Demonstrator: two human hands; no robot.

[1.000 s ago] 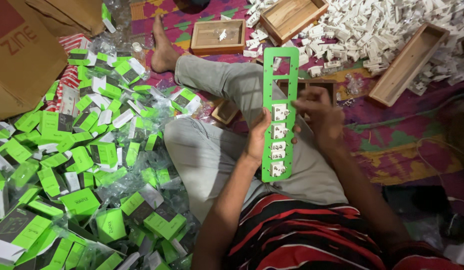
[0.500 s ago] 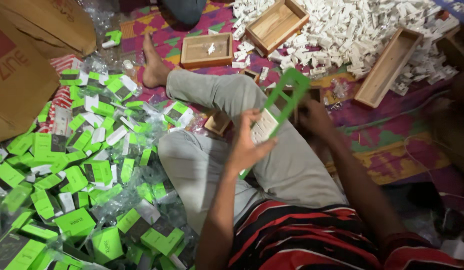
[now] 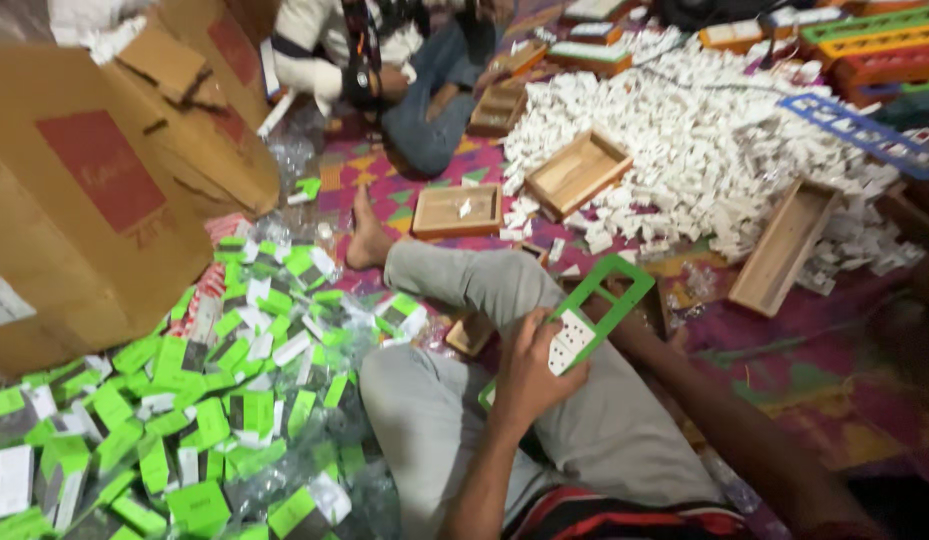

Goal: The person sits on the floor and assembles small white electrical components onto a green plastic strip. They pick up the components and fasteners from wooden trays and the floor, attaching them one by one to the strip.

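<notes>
I sit cross-legged on the floor in grey trousers. My left hand grips the lower end of a long green plastic frame that lies tilted across my lap, with white parts seated in some of its slots. My right hand is mostly hidden behind the frame's far side; its forearm runs along my right thigh. Whether it grips the frame I cannot tell.
A heap of green and white packets covers the floor at my left. Large cardboard boxes stand beyond it. Ahead lie wooden trays, a big pile of white parts, coloured frames, and another seated person.
The view has swung up and left, bringing the other person and the boxes into sight. The green frame has tipped from upright to slanted in my lap.
</notes>
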